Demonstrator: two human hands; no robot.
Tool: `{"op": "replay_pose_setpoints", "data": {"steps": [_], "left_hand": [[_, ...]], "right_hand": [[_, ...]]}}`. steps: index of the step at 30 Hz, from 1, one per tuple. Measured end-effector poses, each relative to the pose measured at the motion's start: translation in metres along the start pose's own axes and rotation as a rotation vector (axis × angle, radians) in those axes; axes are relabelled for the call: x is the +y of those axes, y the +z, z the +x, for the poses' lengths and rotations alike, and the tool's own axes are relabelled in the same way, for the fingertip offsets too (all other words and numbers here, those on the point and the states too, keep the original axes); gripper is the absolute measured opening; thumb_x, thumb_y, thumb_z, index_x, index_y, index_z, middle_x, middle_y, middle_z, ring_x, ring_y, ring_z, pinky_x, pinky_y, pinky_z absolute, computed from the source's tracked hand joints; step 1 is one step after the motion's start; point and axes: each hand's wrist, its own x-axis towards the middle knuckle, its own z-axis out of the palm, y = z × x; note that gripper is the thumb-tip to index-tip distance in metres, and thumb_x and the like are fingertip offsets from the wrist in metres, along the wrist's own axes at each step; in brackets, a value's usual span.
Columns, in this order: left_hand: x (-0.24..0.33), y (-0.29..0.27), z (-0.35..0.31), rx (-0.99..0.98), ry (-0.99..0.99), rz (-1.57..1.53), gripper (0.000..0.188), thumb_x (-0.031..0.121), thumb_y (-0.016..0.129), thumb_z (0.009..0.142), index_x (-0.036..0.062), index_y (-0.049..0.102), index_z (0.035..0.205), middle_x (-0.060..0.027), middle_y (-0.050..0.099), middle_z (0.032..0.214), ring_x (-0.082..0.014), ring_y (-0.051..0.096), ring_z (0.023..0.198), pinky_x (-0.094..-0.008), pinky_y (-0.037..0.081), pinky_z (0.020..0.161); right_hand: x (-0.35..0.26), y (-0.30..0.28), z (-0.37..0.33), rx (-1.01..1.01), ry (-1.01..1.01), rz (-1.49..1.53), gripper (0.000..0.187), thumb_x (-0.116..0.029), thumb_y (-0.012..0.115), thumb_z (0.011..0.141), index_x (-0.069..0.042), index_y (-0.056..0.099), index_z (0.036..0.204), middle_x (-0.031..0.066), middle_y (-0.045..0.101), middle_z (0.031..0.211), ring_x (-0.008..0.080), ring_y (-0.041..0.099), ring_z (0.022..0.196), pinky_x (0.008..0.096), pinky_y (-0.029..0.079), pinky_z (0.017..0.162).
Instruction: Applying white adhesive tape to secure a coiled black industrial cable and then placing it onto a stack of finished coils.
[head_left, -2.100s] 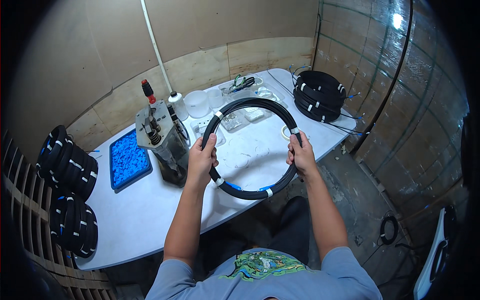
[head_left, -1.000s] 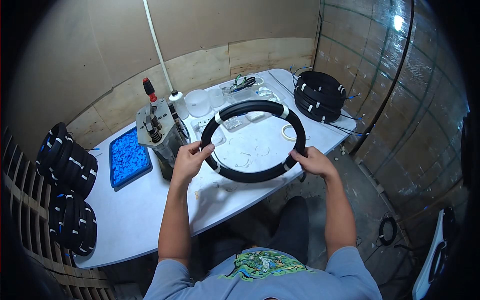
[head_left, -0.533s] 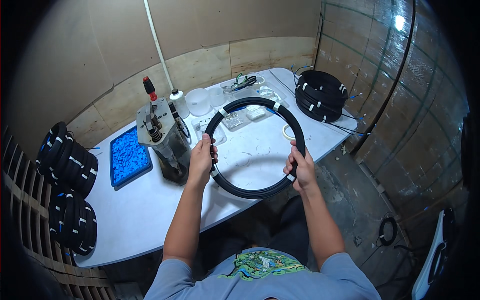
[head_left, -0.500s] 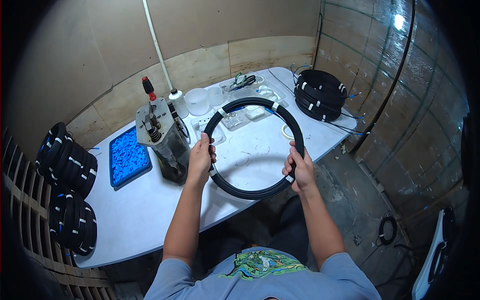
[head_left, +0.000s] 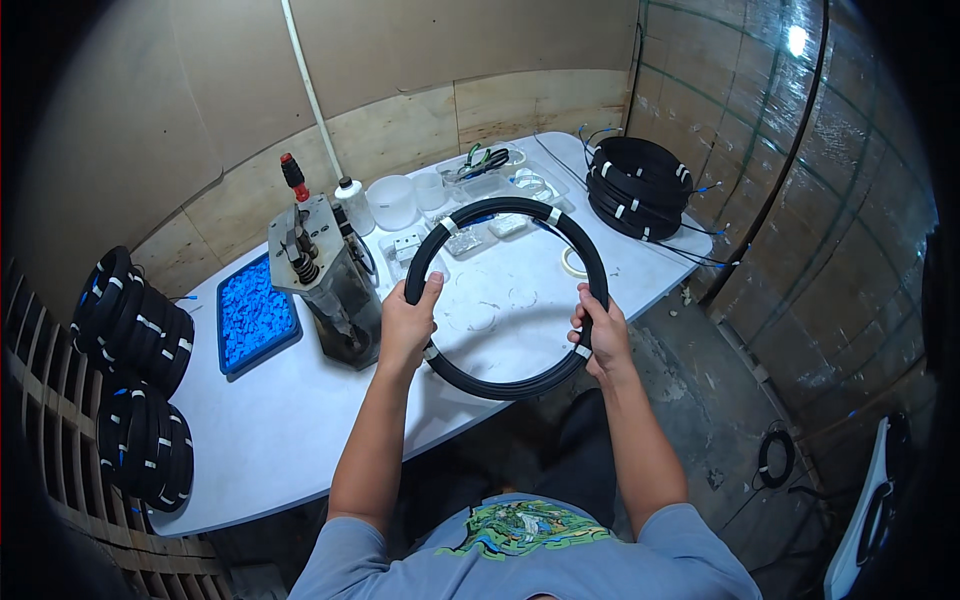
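Note:
A coil of black cable (head_left: 500, 388), bound at intervals with white tape, is held up above the near part of the white table. My left hand (head_left: 408, 322) is closed round its left side, the thumb lying over the coil. On the opposite side, my right hand (head_left: 601, 332) grips the coil with the fingers curled through the ring. Through the ring show the tabletop and a roll of pale tape (head_left: 573, 262). The undersides of the coil and part of my fingers are hidden.
A metal bench machine (head_left: 335, 275) stands left of the coil, beside a blue tray (head_left: 262, 366) of small blue parts. Stacked cable coils (head_left: 640, 190) sit at the far right, more coils (head_left: 145, 330) at the left edge. Behind are a bottle (head_left: 354, 205) and clear tubs (head_left: 394, 203).
My left thumb has shifted over onto the coil's front, and that hand has moved slightly down along it. The ring has turned a little; my right hand stays nearly in place.

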Motion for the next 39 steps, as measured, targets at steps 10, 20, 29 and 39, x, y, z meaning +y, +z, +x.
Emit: {"op": "replay_pose_setpoints", "data": {"steps": [10,20,29,39], "left_hand": [[-0.005,-0.002,-0.003,0.051,-0.022,0.069,0.036,0.038,0.069,0.094,0.0095,0.053,0.077,0.0060,0.040,0.055,-0.0064,0.036,0.042,-0.0263,0.031,0.038],[-0.002,-0.007,0.001,0.063,-0.037,0.083,0.035,0.038,0.068,0.094,0.0072,0.058,0.081,0.0055,0.041,0.056,-0.0072,0.040,0.043,-0.0267,0.036,0.039],[0.001,-0.010,0.001,0.046,-0.045,0.052,0.032,0.035,0.068,0.094,0.0073,0.057,0.082,0.0047,0.042,0.055,-0.0084,0.042,0.044,-0.0270,0.038,0.042],[0.007,-0.011,-0.003,0.012,0.043,-0.318,0.041,0.017,0.067,0.093,0.0024,0.050,0.127,-0.0088,0.062,0.082,-0.0154,0.060,0.063,-0.0288,0.054,0.062]], "right_hand": [[0.001,0.002,-0.003,-0.012,0.034,-0.043,0.023,-0.025,0.063,0.098,-0.008,0.054,0.111,-0.0037,0.041,0.068,0.0065,0.041,0.054,0.0229,0.036,0.044],[-0.002,0.011,-0.003,0.009,0.018,-0.063,0.023,-0.029,0.062,0.099,-0.009,0.052,0.103,-0.0043,0.038,0.064,0.0057,0.040,0.050,0.0226,0.034,0.042],[-0.009,0.013,-0.003,-0.037,0.105,-0.061,0.032,-0.030,0.060,0.099,-0.006,0.054,0.119,-0.0044,0.037,0.064,0.0062,0.039,0.049,0.0229,0.035,0.043],[-0.014,0.015,-0.003,0.027,0.012,0.049,0.054,-0.036,0.057,0.100,-0.029,0.036,0.150,0.0044,0.055,0.085,0.0160,0.058,0.063,0.0272,0.051,0.051]]}}
